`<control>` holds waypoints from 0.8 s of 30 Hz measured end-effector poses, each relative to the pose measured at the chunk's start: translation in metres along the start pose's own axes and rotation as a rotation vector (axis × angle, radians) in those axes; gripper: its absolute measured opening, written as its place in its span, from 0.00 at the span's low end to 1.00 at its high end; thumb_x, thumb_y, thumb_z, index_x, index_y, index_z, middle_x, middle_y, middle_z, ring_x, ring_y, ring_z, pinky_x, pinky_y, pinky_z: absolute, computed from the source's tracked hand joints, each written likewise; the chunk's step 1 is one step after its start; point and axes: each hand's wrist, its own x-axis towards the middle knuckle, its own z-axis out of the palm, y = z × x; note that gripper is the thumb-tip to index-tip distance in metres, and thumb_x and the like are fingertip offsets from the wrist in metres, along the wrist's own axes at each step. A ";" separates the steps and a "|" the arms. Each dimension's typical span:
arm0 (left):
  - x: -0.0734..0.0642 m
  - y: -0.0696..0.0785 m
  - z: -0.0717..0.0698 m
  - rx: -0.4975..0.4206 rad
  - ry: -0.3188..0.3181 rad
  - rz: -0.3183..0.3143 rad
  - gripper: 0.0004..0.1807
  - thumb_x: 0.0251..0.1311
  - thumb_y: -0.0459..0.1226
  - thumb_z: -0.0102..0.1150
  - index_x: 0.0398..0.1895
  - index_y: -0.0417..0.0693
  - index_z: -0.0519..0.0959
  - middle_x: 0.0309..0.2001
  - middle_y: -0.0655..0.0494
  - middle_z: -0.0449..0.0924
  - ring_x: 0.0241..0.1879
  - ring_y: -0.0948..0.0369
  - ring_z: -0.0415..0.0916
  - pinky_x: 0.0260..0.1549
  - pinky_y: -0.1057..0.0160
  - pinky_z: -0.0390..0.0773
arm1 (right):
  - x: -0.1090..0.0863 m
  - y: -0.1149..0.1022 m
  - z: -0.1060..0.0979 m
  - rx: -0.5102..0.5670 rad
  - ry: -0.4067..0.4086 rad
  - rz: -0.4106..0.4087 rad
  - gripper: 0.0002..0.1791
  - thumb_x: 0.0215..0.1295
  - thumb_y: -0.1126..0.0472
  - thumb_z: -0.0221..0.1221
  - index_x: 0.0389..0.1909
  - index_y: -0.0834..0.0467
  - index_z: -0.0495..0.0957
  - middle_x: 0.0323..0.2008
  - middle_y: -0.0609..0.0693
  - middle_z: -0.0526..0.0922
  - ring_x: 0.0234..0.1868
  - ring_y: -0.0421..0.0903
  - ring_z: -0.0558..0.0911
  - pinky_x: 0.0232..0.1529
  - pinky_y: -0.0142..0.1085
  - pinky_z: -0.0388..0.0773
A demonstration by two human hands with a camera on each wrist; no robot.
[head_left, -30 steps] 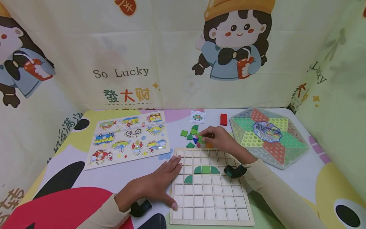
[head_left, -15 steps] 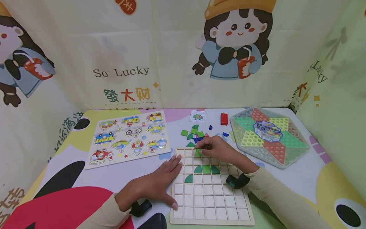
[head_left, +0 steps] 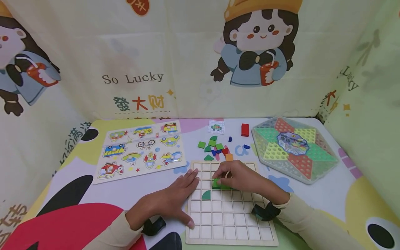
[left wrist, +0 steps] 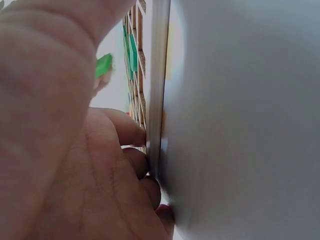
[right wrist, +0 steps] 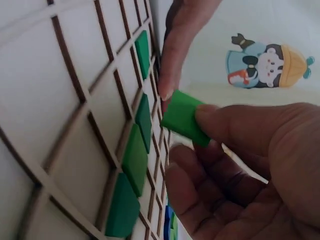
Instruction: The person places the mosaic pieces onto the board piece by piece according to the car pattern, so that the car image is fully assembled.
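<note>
My right hand [head_left: 242, 177] pinches a green square tile [right wrist: 184, 116] between thumb and fingers, close over the wooden grid board [head_left: 231, 242]. Below it, in the right wrist view, a green square [right wrist: 135, 160] sits in the grid between two dark green quarter-round tiles, one of them the near quarter-round [right wrist: 123, 206]. Another dark green quarter-round [head_left: 206, 195] lies one row nearer and to the left. Along the board's left edge rests my left hand [head_left: 170, 198], fingers extended and thumb spread, touching the frame.
Loose tiles lie behind the board, among them a green square [head_left: 201, 144], an orange tile [head_left: 229, 157] and a blue half-round [head_left: 246, 147]. Farther back are a pattern card [head_left: 216, 127] and a red block [head_left: 245, 130]. A vehicle puzzle [head_left: 140, 151] lies left, a hexagonal game box [head_left: 293, 149] right.
My right hand has picked the green square tile from the loose pile and carried it toward me, over the row of green tiles. My left hand has stayed at the board's edge.
</note>
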 end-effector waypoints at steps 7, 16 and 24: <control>0.000 0.001 -0.001 -0.001 0.003 -0.002 0.67 0.40 0.65 0.70 0.77 0.44 0.47 0.78 0.52 0.30 0.75 0.54 0.25 0.70 0.47 0.38 | -0.004 0.000 0.009 0.016 -0.039 0.027 0.07 0.61 0.69 0.65 0.38 0.57 0.86 0.33 0.44 0.83 0.34 0.38 0.78 0.38 0.33 0.79; -0.001 0.001 0.000 -0.004 0.003 0.000 0.67 0.40 0.65 0.70 0.78 0.45 0.46 0.78 0.52 0.30 0.75 0.55 0.25 0.70 0.47 0.38 | -0.006 -0.011 0.021 -0.121 -0.045 0.031 0.06 0.59 0.71 0.66 0.35 0.58 0.86 0.32 0.43 0.84 0.36 0.35 0.79 0.37 0.30 0.78; 0.000 0.000 0.000 0.006 0.004 0.004 0.67 0.40 0.66 0.69 0.78 0.45 0.46 0.78 0.53 0.30 0.75 0.54 0.25 0.70 0.47 0.39 | -0.007 -0.014 0.028 -0.244 0.022 0.058 0.04 0.58 0.68 0.67 0.33 0.57 0.87 0.30 0.39 0.78 0.34 0.35 0.76 0.36 0.30 0.77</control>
